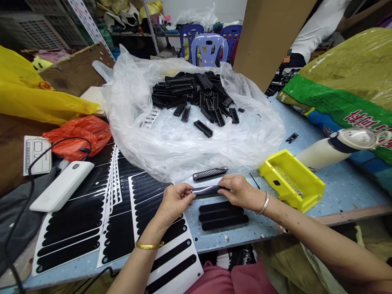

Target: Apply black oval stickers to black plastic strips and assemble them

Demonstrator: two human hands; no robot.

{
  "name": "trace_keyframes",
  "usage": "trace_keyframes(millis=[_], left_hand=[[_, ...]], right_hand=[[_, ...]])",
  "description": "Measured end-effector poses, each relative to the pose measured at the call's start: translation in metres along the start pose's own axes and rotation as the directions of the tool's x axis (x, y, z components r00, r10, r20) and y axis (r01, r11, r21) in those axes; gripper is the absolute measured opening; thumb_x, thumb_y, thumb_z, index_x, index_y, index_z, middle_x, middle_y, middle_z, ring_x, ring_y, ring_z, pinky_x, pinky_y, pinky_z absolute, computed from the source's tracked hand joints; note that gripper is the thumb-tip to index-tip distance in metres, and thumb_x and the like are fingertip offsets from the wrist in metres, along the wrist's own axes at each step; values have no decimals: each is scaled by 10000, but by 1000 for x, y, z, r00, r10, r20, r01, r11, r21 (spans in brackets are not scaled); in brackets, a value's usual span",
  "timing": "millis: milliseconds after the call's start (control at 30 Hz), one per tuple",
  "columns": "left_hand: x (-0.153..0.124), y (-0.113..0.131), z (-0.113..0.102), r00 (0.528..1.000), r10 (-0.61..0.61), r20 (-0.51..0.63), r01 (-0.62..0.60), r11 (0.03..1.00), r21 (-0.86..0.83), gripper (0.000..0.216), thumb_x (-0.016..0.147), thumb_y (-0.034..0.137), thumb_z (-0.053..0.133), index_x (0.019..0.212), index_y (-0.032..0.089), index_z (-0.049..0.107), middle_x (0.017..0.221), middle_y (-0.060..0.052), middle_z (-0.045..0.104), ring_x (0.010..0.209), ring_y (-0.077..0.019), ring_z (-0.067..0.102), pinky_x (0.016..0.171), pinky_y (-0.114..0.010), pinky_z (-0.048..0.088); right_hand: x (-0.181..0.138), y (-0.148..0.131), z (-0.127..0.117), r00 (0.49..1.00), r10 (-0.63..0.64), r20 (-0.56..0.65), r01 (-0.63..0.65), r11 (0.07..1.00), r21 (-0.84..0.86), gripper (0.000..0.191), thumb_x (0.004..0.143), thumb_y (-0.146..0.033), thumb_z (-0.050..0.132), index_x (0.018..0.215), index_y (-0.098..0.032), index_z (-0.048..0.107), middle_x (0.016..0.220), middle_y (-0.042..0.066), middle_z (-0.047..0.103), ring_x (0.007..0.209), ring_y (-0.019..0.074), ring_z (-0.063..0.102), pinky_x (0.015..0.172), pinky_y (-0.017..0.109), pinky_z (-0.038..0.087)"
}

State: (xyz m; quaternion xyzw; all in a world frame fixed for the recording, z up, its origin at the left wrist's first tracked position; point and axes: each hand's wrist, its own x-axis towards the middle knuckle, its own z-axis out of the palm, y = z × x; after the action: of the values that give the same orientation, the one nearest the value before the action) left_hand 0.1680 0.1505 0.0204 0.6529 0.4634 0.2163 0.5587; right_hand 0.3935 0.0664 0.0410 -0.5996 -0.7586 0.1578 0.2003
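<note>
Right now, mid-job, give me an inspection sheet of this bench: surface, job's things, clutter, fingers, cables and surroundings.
Surface: blue speckled table, largely covered.
Job's things: black strip held just above the table; three more strips lie side by side nearer the person; perforated bar just beyond; sticker sheets at left; pile of black parts on a clear plastic bag.
Clutter: yellow tray, white bottle, power bank, orange bag.
Fingers: left hand pinches the strip's left end, right hand its right end.
Cables: black cable loops over the orange bag, past the power bank.
Surroundings: plastic chairs, cardboard box, another person's white sleeve, green sack.
</note>
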Motion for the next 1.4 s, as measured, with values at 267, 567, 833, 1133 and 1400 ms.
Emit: trace_keyframes(millis=[267,567,833,1133,1400], left_hand=[[1,-4,0,1000,-2,22,3,999,-36,211,630,288,694,791,152,700,537,16,622,473,-140,614,431,-222,464],[0,-2,2,1000,-28,10,28,997,-66,238,625,286,704,810,137,698,534,14,614,455,-132,604,397,-204,444],[0,-2,1,1000,-18,14,19,998,-57,242,630,276,702,821,127,696,545,13,616,463,-137,613,409,-214,464],[-1,2,2,999,-34,-7,34,996,-80,231,609,250,715,803,125,695,529,25,613,444,-122,602,412,-206,474],[-1,6,2,999,-39,-17,37,993,-113,208,596,231,728,775,129,702,507,27,610,418,-116,595,383,-191,465]], right_hand=[[-4,4,-5,997,76,-19,-73,992,105,44,808,-145,694,827,-152,734,803,63,724,723,172,659,677,261,487],[-5,2,-4,999,51,-15,-50,996,71,39,805,-141,695,822,-133,730,803,78,719,722,175,653,672,262,487],[-4,3,0,1000,29,-11,-29,999,36,29,809,-146,694,803,-143,722,788,67,711,720,170,644,671,259,470],[-3,4,5,1000,11,10,-11,1000,-24,46,817,-154,688,790,-129,716,782,82,705,721,181,637,675,271,460],[-4,5,3,1000,11,25,-11,1000,-4,52,823,-155,676,791,-139,714,803,81,713,745,188,647,686,272,461]])
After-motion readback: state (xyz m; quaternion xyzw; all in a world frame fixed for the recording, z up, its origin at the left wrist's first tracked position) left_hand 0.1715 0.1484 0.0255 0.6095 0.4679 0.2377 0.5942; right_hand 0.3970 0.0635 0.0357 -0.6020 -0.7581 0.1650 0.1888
